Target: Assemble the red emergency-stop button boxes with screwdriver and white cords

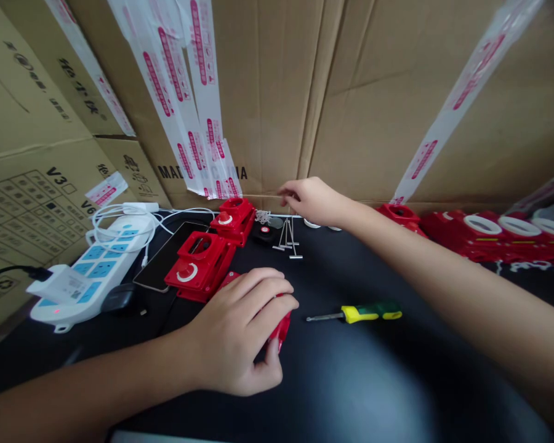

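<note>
My left hand point(244, 335) is wrapped over a red plastic housing point(282, 329) on the dark tabletop, covering most of it. Farther back, my right hand point(316, 200) hovers near the cardboard, fingers curled together; whatever is between the fingertips is too small to make out. Just below it lie several T-shaped metal pins point(295, 246). Beside those pins are a round black piece point(264, 234) and a small heap of whitish bits point(263, 216). Two more red housings with round openings, one nearer point(196, 264) and one farther point(233, 220), sit left of the pins.
A yellow and green screwdriver point(372, 312) lies right of my left hand. At left are a white power strip point(92, 267) with cables and a dark phone point(166, 261). Red units with white rings point(484, 224) line the back right. Cardboard point(268, 92) walls the back.
</note>
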